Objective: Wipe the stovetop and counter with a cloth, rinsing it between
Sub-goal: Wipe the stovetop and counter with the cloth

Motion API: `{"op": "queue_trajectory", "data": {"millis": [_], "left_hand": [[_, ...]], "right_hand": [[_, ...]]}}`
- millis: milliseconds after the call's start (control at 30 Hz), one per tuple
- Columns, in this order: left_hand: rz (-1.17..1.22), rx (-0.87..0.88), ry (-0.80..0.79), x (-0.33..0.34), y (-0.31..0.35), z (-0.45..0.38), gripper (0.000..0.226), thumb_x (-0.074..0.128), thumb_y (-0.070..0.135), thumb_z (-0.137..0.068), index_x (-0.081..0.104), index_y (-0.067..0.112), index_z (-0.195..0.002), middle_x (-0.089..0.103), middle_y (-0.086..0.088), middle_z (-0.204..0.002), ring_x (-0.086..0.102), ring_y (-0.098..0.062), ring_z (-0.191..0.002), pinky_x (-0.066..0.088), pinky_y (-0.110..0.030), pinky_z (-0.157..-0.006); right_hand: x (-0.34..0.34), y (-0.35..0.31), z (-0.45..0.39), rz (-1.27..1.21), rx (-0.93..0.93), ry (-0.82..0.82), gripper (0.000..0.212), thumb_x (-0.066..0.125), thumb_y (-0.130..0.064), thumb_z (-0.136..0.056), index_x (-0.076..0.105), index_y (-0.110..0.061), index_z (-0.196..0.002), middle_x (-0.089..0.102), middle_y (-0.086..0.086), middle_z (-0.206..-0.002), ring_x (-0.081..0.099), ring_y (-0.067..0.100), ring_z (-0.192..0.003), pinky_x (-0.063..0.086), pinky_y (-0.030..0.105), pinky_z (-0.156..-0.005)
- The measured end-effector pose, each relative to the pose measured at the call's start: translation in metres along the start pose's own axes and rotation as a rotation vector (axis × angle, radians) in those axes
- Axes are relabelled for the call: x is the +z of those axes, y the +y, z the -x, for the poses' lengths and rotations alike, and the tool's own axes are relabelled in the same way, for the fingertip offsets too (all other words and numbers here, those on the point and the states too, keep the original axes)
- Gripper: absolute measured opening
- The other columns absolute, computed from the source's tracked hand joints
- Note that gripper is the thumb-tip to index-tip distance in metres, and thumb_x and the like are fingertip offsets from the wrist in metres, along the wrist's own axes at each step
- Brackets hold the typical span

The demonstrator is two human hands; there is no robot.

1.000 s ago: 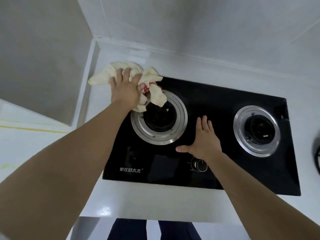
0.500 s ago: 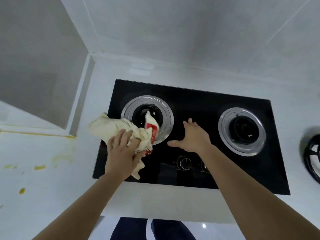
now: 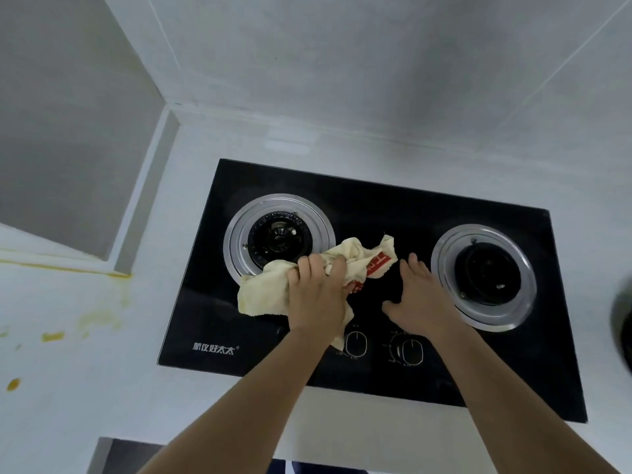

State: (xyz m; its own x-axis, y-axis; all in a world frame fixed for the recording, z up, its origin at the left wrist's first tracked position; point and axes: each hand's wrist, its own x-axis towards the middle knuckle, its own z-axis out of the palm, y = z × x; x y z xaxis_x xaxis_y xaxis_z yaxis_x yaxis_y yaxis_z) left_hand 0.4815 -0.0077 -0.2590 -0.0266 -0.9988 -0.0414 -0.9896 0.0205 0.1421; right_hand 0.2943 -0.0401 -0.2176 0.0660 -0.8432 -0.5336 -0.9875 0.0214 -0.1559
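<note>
A black glass stovetop [image 3: 376, 203] with two steel-ringed burners is set into a white counter [image 3: 85, 371]. My left hand [image 3: 316, 295] grips a crumpled cream cloth [image 3: 263, 290] with red print, pressed on the glass between the left burner [image 3: 278, 236] and the knobs. My right hand [image 3: 419, 295] rests flat on the glass, fingers straight, just left of the right burner [image 3: 484, 275]. The cloth's far corner lies between the two hands.
Yellow stains [image 3: 53, 336] mark the counter left of the stove. Two control knobs [image 3: 355, 343] sit at the stove's front centre. A dark round object [image 3: 624, 330] shows at the right edge. Tiled walls stand behind and to the left.
My left hand has swept the cloth from the back left corner forward, then right onto the glass centre. My right hand has stayed flat on the glass between the burners.
</note>
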Motion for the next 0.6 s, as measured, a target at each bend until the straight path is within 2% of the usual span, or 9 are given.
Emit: {"op": "queue_trajectory", "data": {"millis": [67,133,200,267,333,400,433,500,600], "left_hand": [[0.049,-0.054,-0.024,-0.007,0.005,0.000,0.058,0.058,0.057,-0.096,0.044,0.025,-0.143,0.052,-0.011,-0.113,0.048,-0.027,-0.099,0.043,-0.042,-0.087],[0.121,-0.051,-0.012,-0.017,0.002,0.010,0.071,0.055,0.058,-0.097,0.030,0.026,-0.155,0.051,-0.012,-0.128,0.050,-0.028,-0.112,0.047,-0.042,-0.097],[0.169,0.048,-0.001,-0.027,-0.010,0.028,0.074,0.056,0.052,-0.097,0.023,0.028,-0.159,0.041,-0.013,-0.150,0.047,-0.032,-0.130,0.046,-0.047,-0.108],[0.121,0.177,-0.001,-0.036,-0.029,0.045,0.071,0.060,0.047,-0.096,0.027,0.035,-0.158,0.032,-0.010,-0.160,0.041,-0.036,-0.138,0.044,-0.051,-0.110],[-0.001,0.265,-0.029,-0.039,-0.050,0.051,0.073,0.065,0.045,-0.092,0.030,0.042,-0.156,0.036,-0.004,-0.157,0.043,-0.035,-0.133,0.045,-0.052,-0.103],[-0.061,0.304,-0.089,-0.039,-0.062,0.044,0.081,0.069,0.038,-0.090,0.025,0.045,-0.157,0.041,0.000,-0.148,0.048,-0.030,-0.119,0.049,-0.047,-0.095],[-0.088,0.321,-0.133,-0.038,-0.061,0.036,0.086,0.071,0.031,-0.090,0.021,0.043,-0.159,0.042,-0.002,-0.144,0.049,-0.029,-0.115,0.052,-0.044,-0.092],[-0.128,0.389,-0.218,-0.034,-0.050,0.022,0.095,0.070,0.016,-0.089,0.011,0.032,-0.163,0.039,-0.008,-0.141,0.049,-0.029,-0.117,0.056,-0.040,-0.089],[-0.138,0.393,-0.259,-0.025,-0.022,0.005,0.093,0.068,0.013,-0.089,0.010,0.021,-0.162,0.038,-0.011,-0.132,0.052,-0.027,-0.117,0.060,-0.038,-0.082]], "right_hand": [[0.000,-0.004,-0.001,0.007,0.012,0.004,0.097,0.071,-0.044,-0.089,0.019,-0.008,-0.162,0.002,0.015,-0.174,0.009,0.028,-0.161,0.029,0.040,-0.125],[0.002,-0.006,0.001,0.001,0.020,0.017,0.096,0.072,-0.047,-0.087,0.023,-0.007,-0.159,0.004,0.016,-0.174,0.011,0.029,-0.160,0.031,0.040,-0.123],[0.003,-0.006,0.003,-0.011,0.021,0.023,0.100,0.071,-0.050,-0.086,0.019,-0.008,-0.161,0.002,0.014,-0.174,0.008,0.029,-0.161,0.029,0.040,-0.125],[0.004,-0.003,0.004,-0.038,0.010,0.032,0.103,0.071,-0.053,-0.085,0.018,-0.009,-0.162,0.001,0.013,-0.175,0.006,0.027,-0.161,0.027,0.041,-0.126],[0.005,0.000,0.006,-0.055,0.003,0.034,0.107,0.069,-0.058,-0.083,0.016,-0.010,-0.163,0.000,0.011,-0.175,0.004,0.025,-0.162,0.026,0.041,-0.126],[0.004,0.001,0.007,-0.062,-0.003,0.024,0.112,0.066,-0.065,-0.082,0.013,-0.012,-0.165,-0.001,0.009,-0.175,0.001,0.024,-0.162,0.025,0.042,-0.127],[0.003,0.001,0.008,-0.066,-0.005,0.025,0.113,0.066,-0.067,-0.081,0.012,-0.013,-0.165,-0.002,0.009,-0.175,0.000,0.024,-0.162,0.025,0.042,-0.126],[0.003,-0.001,0.010,-0.064,-0.004,0.030,0.115,0.065,-0.068,-0.081,0.010,-0.014,-0.165,-0.003,0.008,-0.175,-0.001,0.024,-0.162,0.025,0.041,-0.125],[0.001,-0.003,0.011,-0.054,-0.001,0.021,0.117,0.064,-0.068,-0.083,0.004,-0.011,-0.166,-0.006,0.009,-0.175,-0.004,0.024,-0.162,0.024,0.040,-0.126]]}}
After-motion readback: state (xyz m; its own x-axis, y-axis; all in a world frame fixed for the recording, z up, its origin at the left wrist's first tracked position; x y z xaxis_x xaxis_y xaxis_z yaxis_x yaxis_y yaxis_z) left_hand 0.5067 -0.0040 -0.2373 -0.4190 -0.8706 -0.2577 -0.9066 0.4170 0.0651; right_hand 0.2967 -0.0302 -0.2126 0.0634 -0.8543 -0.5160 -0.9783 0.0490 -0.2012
